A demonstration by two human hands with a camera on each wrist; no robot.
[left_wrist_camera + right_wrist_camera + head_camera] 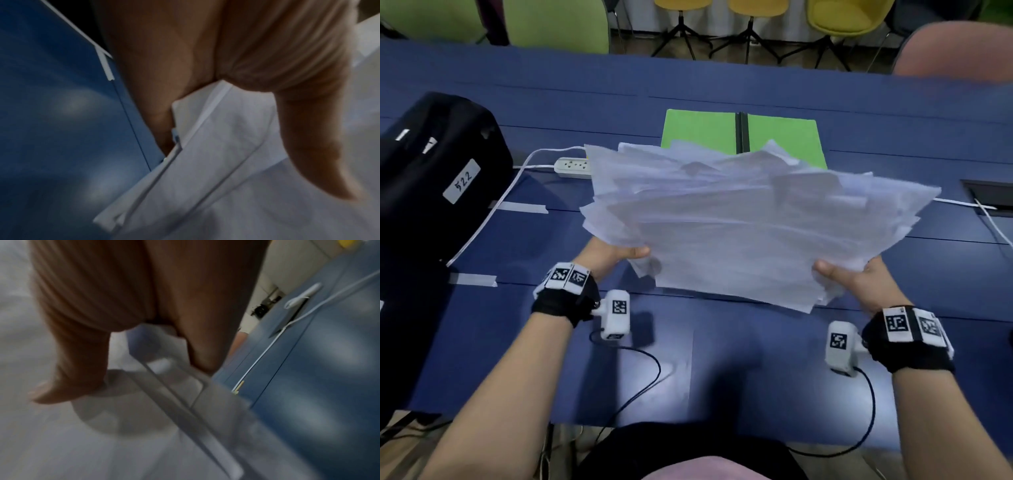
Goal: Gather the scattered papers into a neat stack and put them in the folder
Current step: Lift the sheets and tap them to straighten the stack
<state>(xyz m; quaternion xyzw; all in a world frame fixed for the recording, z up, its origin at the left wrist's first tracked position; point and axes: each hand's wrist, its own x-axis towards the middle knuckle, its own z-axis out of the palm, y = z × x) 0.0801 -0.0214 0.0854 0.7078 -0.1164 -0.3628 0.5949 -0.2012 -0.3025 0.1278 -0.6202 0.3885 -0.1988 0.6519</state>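
A loose, uneven bundle of white papers is lifted above the blue table, its edges fanned out. My left hand grips its near left corner, thumb on top. My right hand grips the near right corner the same way. In the left wrist view my thumb presses on the papers, with the other fingers underneath. The right wrist view shows my thumb on top of the sheets. A green folder lies open on the table beyond the bundle, partly hidden by it.
A black bag stands at the left. A white power strip with its cable lies left of the papers. A cable slot with a white cord is at the right. Chairs stand beyond the far edge.
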